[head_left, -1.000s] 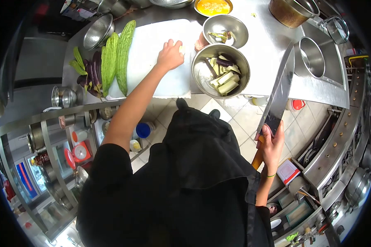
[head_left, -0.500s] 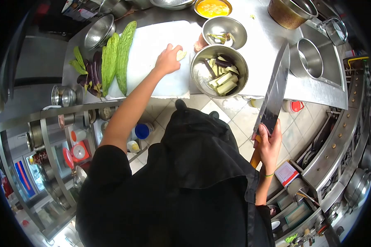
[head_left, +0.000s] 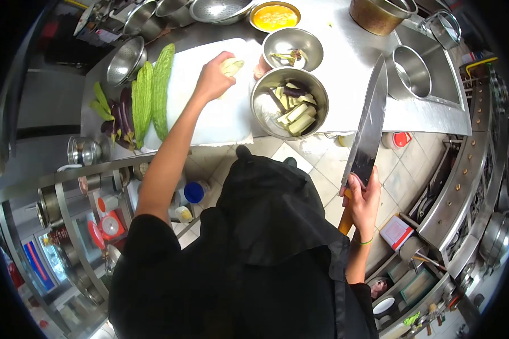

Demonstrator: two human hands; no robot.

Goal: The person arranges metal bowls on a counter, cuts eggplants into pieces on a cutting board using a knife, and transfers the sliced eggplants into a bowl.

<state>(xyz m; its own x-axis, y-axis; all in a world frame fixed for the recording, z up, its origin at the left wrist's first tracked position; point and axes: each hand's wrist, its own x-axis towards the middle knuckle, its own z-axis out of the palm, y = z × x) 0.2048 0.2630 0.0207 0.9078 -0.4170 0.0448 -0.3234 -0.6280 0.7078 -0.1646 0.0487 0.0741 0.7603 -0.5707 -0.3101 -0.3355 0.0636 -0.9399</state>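
While the left hand (head_left: 216,78) curls its fingers round some pale pieces (head_left: 232,67) over the board (head_left: 232,121), whether touching it I cannot tell, the right hand (head_left: 365,200) grips the knife (head_left: 370,116), thumb and fingers closed where blade meets handle, the tip pointing away from the body. Just right of the board stands a pot (head_left: 263,107) of cut eggplant (head_left: 301,120); along its left side lie two green gourds (head_left: 163,85), with whole eggplants (head_left: 126,113) beside them.

A thin yellow-green wristband (head_left: 366,242) accompanies the short-sleeved black top (head_left: 172,288) and black apron (head_left: 277,209).
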